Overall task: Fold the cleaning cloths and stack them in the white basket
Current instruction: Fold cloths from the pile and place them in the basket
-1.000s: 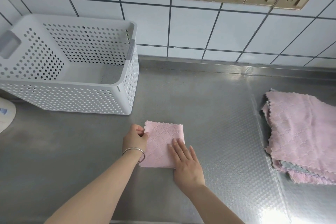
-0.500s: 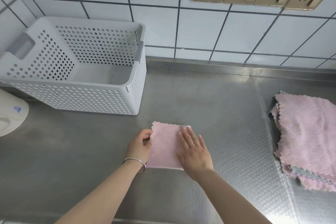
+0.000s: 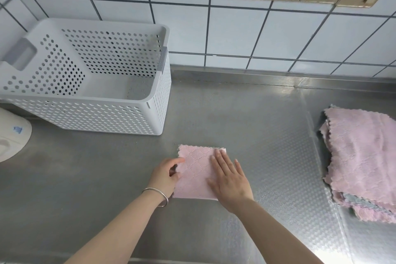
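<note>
The right hand (image 3: pixel 228 180) lies flat on the folded pink cloth (image 3: pixel 198 172), fingers straight and slightly spread, pointing toward 11 o'clock and covering the cloth's right half. A second ago that hand sat lower, on the near right corner only; it has since slid up and across the top layer, which reads as a smoothing stroke to set the fold. The left hand (image 3: pixel 169 174) has changed less: it keeps to the cloth's left edge, at 9 o'clock from the right hand, thumb on top and fingers curled beneath, pinching the edge (a thin metal bangle (image 3: pixel 159 196) sits on that wrist).

The cloth itself has stayed a small square on the steel counter (image 3: pixel 85 188), with no new fold added, so I judge the folding of this piece finished or nearly so. The pinch on the left edge looks like a ready grip for lifting.

Outward at 10 o'clock stands the white basket (image 3: pixel 102 113), perforated, well apart from the cloth; the visible part of its floor shows no pink cloth, only a grey patch (too dim to name). At 3 o'clock, well apart, lies the pile of unfolded cloths (image 3: pixel 362 156), pink with a grey one showing near the bottom. By these signs the task is at its beginning: this cloth may be the first to go in, and the whole pile remains to fold.
</note>
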Motion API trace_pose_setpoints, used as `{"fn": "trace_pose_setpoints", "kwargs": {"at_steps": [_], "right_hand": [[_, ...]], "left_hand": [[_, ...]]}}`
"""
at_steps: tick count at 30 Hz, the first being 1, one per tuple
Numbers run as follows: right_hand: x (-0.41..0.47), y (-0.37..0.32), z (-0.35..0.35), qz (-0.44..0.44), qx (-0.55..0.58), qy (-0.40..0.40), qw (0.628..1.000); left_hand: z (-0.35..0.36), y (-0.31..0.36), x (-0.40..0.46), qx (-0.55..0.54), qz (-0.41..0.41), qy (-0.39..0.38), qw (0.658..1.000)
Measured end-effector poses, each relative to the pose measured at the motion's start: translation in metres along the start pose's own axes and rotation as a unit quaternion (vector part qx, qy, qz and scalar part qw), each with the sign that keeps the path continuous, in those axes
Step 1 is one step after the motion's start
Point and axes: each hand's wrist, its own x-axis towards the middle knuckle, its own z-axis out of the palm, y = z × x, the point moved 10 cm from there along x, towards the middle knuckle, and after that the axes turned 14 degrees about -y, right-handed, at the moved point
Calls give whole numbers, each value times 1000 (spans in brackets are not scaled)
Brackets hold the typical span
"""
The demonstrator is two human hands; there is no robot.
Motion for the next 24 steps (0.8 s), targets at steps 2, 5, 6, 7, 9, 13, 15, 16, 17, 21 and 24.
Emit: {"fn": "trace_pose_setpoints", "kwargs": {"at_steps": [2,5,6,7,9,13,15,16,17,21,24], "right_hand": [[0,-2,0,0,2,2,1000],[1,-4,-2,-4,2,9,1000],[0,-5,-3,-6,2,9,1000],[-1,-7,-6,-10,4,12,1000],[-2,-12,-13,-20,11,22,999],[5,-22,-18,-29,22,10,999],[7,-20,-7,-15,33,-7,999],[7,-17,-4,-6,36,-9,999],[8,-15,-1,-1,36,-9,999],[11,-13,2,-3,28,-23,999],[12,-11,7,-2,30,-33,999]], "left_hand": [[-1,2,1,10,12,15,1000],[2,6,0,43,28,35,998],[1,7,-2,61,33,53,996],[-3,9,-5,91,40,87,991],[-11,25,-12,193,81,166,963],[24,64,2,407,162,101,893],[49,57,14,470,155,46,868],[55,50,17,483,145,31,863],[58,44,21,487,133,22,863],[56,32,26,484,110,12,868],[56,29,27,475,107,5,873]]}}
